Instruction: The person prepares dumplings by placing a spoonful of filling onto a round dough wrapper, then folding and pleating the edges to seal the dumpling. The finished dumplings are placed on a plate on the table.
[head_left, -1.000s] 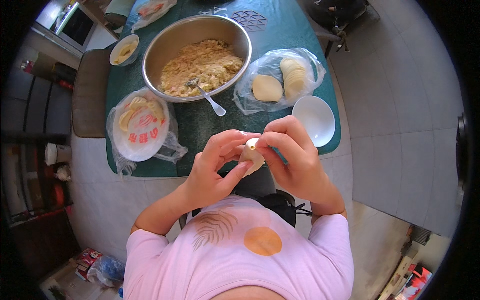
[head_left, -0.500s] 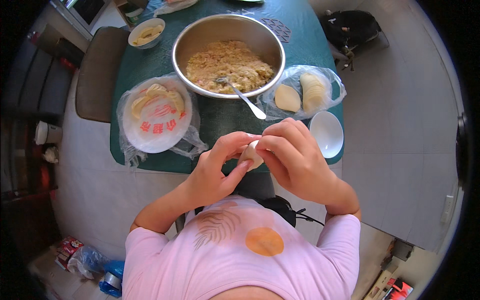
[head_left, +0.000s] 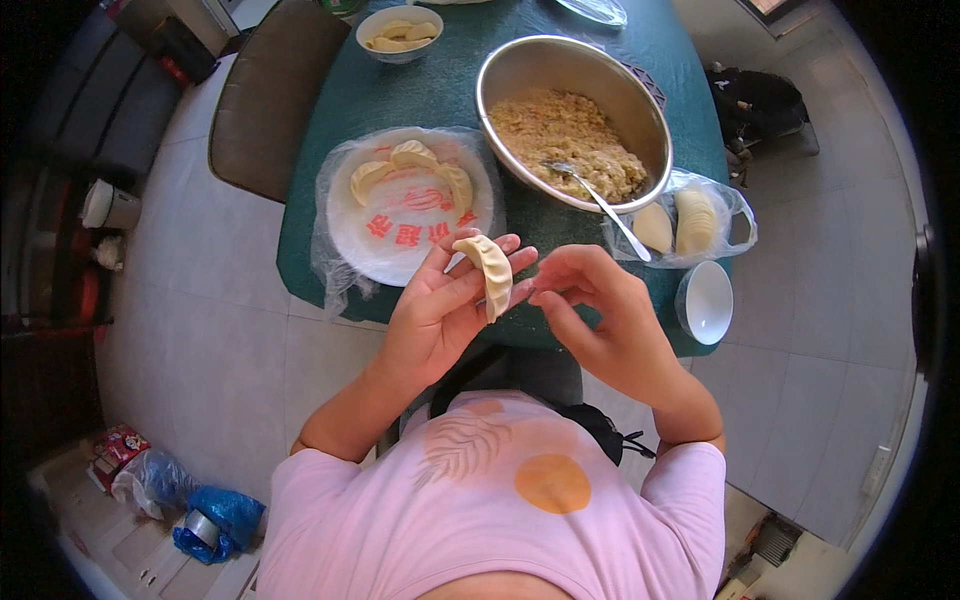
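Note:
A pleated, crescent-shaped dumpling (head_left: 491, 277) lies across the fingers of my left hand (head_left: 428, 325), its thumb alongside. Close to its right is my right hand (head_left: 610, 315), fingers bent, thumb apart from them, with nothing seen between. Beyond my left hand, a plate (head_left: 362, 250) covered in clear plastic carries several finished dumplings (head_left: 412, 153) near its far rim. Ahead to the right stands a steel basin (head_left: 664, 170) of minced filling (head_left: 565, 125), a metal spoon (head_left: 610, 213) leaning out over its rim. Round dough wrappers (head_left: 694, 222) are stacked on a plastic bag, one loose wrapper (head_left: 652, 229) beside them.
An empty-looking white bowl (head_left: 707, 306) sits at the right table edge. A bowl of pale dough pieces (head_left: 398, 55) stands at the far left of the green-covered table (head_left: 300, 240). A brown chair (head_left: 270, 95) adjoins the table's left side.
My hands have parted; the dumpling, pinched between both before, now rests displayed on the opened left hand. The view has swung left, shifting the table things rightward in the picture.

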